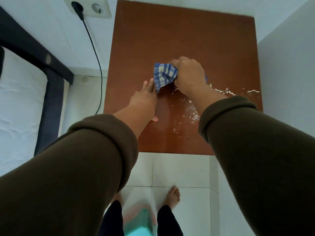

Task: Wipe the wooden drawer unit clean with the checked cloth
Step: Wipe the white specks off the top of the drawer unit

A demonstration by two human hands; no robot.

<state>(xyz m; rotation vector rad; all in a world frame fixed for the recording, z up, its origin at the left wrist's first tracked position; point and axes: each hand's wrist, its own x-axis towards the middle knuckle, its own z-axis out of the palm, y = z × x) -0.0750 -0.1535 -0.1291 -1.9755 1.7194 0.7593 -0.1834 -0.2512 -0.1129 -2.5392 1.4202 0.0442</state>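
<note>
The brown top of the wooden drawer unit (pixel 187 31) fills the middle of the head view, seen from above. My right hand (pixel 189 74) is closed around a bunched blue-and-white checked cloth (pixel 164 74) and presses it on the top near the centre. My left hand (pixel 144 99) lies flat on the wood just left of the cloth, fingers stretched out and touching the cloth's lower corner. White powder and crumbs (pixel 192 114) are scattered on the right front part, with a white streak (pixel 238 91) running toward the right edge.
White walls close in behind and to the right of the unit. A wall socket (pixel 87 6) with a black cable (pixel 95 53) hangs at the left. A dark bed frame with a white mattress (pixel 18 106) stands at far left. My bare feet (pixel 173 196) stand on white floor tiles.
</note>
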